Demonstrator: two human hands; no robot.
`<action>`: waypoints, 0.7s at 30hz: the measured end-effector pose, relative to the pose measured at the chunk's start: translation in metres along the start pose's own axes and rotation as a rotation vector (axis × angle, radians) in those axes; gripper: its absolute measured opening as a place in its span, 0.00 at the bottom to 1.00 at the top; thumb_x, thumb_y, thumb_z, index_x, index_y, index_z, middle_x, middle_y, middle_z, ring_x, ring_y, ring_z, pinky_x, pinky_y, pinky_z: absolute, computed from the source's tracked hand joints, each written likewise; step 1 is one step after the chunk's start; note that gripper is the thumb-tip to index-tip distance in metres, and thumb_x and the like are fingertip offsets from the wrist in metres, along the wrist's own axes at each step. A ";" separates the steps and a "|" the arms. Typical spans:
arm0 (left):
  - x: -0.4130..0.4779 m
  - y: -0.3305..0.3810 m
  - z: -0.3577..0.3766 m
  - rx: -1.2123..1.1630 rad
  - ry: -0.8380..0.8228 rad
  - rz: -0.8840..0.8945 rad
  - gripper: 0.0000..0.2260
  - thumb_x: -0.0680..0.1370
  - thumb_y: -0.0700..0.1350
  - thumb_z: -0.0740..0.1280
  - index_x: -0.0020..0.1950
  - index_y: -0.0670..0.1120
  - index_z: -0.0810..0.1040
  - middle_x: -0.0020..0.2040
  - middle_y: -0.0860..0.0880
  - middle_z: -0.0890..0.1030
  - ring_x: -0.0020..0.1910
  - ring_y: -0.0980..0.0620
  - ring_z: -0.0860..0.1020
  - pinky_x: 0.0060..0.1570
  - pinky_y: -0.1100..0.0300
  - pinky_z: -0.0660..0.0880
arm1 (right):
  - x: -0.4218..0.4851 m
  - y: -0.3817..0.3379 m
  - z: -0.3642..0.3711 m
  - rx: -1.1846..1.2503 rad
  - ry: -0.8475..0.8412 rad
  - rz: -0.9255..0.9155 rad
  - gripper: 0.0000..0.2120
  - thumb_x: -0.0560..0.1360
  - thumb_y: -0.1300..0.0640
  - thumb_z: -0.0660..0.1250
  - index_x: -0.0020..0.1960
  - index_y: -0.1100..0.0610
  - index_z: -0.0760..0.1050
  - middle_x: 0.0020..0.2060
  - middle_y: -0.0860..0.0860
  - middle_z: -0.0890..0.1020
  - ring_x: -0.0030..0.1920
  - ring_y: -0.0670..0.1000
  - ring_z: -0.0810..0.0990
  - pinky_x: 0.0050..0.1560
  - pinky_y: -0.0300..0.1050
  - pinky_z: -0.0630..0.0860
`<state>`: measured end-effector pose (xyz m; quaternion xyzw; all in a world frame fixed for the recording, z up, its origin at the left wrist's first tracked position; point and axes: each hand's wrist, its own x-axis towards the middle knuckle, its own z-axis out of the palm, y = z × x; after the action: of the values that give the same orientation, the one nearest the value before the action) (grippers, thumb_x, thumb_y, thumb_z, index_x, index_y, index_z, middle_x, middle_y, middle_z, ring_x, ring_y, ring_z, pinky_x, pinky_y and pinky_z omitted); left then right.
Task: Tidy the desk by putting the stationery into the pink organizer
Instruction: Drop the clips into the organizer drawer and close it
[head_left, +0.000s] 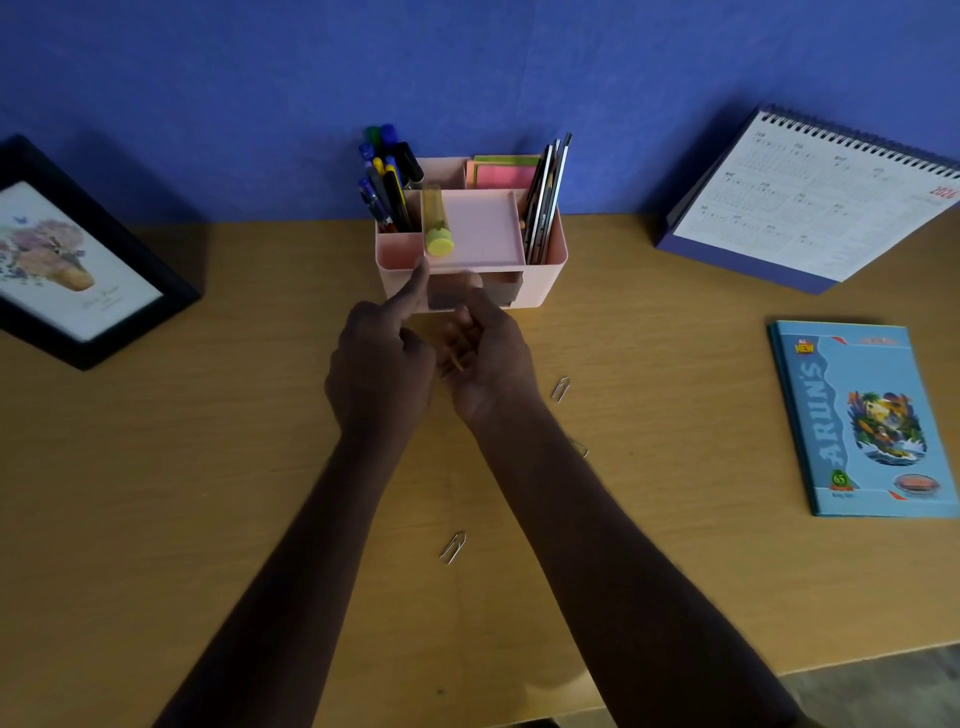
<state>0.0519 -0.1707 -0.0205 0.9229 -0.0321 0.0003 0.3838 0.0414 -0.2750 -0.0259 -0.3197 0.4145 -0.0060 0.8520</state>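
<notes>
The pink organizer (545, 260) stands at the back of the desk, against the blue wall. It holds pens (387, 182), sticky notes (504, 174), pencils (545, 197) and a yellow tube (436, 223) lying on its flat tray. My left hand (379, 364) is just in front of it, with the index finger stretched up to the front rim and the other fingers curled. My right hand (493, 364) is cupped beside it, its blurred fingers near the organizer's drawer opening. A small thin piece, apparently a paper clip (457, 361), lies in its palm. Loose paper clips (560, 388) (453, 547) lie on the desk.
A black picture frame (98, 358) lies at the left. A desk calendar (810, 208) stands at the back right, and a blue notebook (862, 421) lies at the right. Another clip (581, 448) shows partly beside my right forearm. The desk's front edge (675, 696) runs near the bottom right.
</notes>
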 end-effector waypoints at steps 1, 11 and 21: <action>0.001 0.000 0.000 -0.002 -0.001 0.001 0.31 0.83 0.38 0.60 0.81 0.65 0.68 0.54 0.49 0.79 0.36 0.58 0.71 0.31 0.61 0.62 | -0.001 0.000 -0.001 0.000 0.004 -0.006 0.21 0.75 0.49 0.79 0.64 0.59 0.82 0.39 0.48 0.82 0.43 0.48 0.80 0.42 0.46 0.78; 0.009 -0.001 -0.003 -0.028 -0.019 -0.013 0.31 0.79 0.42 0.56 0.78 0.68 0.70 0.52 0.49 0.79 0.41 0.47 0.78 0.34 0.55 0.69 | -0.015 0.013 -0.024 -0.003 0.031 0.008 0.17 0.75 0.48 0.80 0.58 0.56 0.83 0.43 0.50 0.80 0.39 0.48 0.78 0.38 0.45 0.73; 0.011 -0.004 -0.003 -0.051 -0.041 0.006 0.31 0.78 0.46 0.54 0.79 0.69 0.68 0.55 0.49 0.82 0.42 0.43 0.80 0.36 0.49 0.76 | -0.033 0.021 -0.034 0.009 0.049 0.015 0.14 0.77 0.49 0.78 0.56 0.56 0.80 0.39 0.49 0.79 0.37 0.47 0.76 0.36 0.44 0.70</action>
<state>0.0634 -0.1665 -0.0215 0.9126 -0.0428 -0.0180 0.4063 -0.0098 -0.2677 -0.0302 -0.3126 0.4379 -0.0091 0.8429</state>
